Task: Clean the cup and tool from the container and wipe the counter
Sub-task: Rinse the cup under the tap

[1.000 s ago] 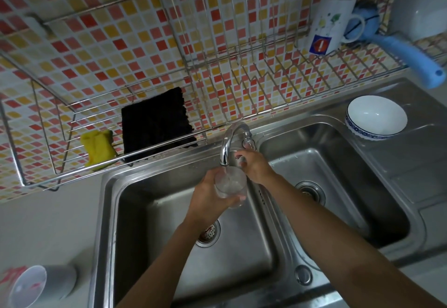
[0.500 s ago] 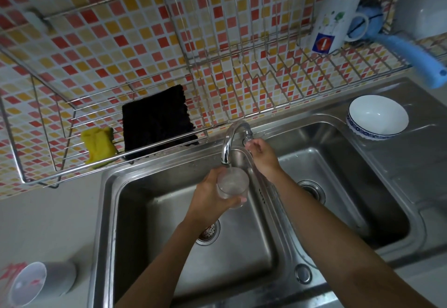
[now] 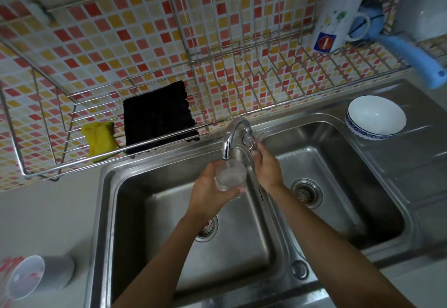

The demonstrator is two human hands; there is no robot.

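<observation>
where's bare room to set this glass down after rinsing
Counter left of the sink, between rack and grey container, is bare. So is the drainboard below the bowl. Crowded at the tap: left hand, glass, right hand.

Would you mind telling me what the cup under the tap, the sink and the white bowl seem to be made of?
Cup: clear glass or plastic, see-through with water showing inside. Sink: brushed stainless steel, grey with dull reflections. Bowl: probably glazed ceramic, glossy white with blue patterned rim.
</observation>
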